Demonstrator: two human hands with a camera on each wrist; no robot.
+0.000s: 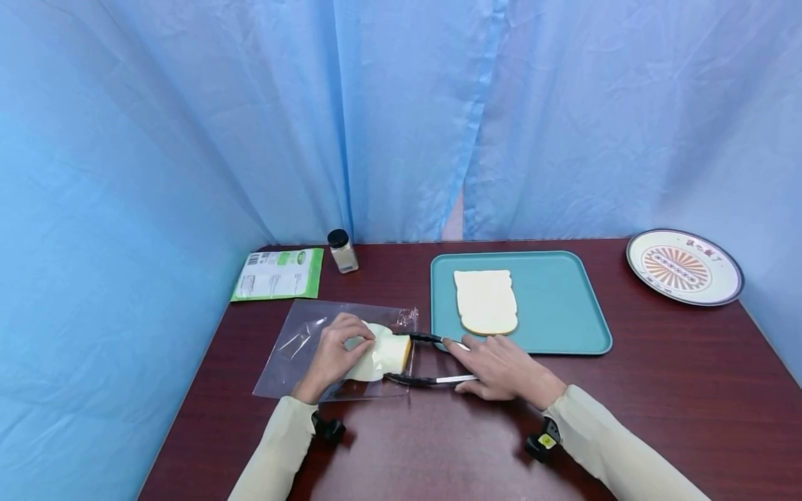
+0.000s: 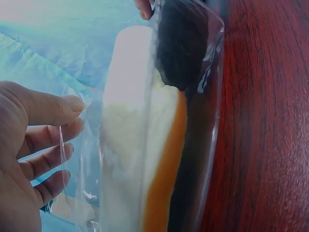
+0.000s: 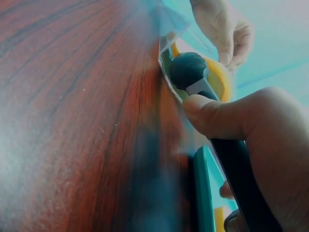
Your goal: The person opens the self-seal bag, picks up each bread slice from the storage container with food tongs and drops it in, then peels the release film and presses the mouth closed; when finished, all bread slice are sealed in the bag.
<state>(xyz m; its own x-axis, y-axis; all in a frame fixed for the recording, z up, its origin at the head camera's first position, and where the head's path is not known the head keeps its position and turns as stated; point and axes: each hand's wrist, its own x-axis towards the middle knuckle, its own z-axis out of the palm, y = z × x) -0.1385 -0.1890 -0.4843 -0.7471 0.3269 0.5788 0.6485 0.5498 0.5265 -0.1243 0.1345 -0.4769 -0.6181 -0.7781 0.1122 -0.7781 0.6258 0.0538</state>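
A slice of bread (image 1: 390, 358) with an orange-brown crust lies partly inside a clear plastic bag (image 1: 285, 358) at the table's left. My left hand (image 1: 335, 351) is over the bag; in the left wrist view its thumb and index finger pinch the film. Tongs with black heads (image 1: 451, 380) are in my right hand (image 1: 501, 365), one arm on each side of the bread. Their heads reach the bag's mouth. From the right wrist view, my thumb (image 3: 203, 113) presses along one arm of the tongs. The film partly veils the bread in the left wrist view (image 2: 164, 183).
Right of the bag lies a teal tray (image 1: 557, 299) bearing another bread slice (image 1: 486, 303). A patterned plate (image 1: 720, 282) sits at the far right. Behind the bag are a green-and-white packet (image 1: 276, 275) and a black-capped jar (image 1: 343, 252). Blue curtains (image 1: 401, 125) hang behind the table.
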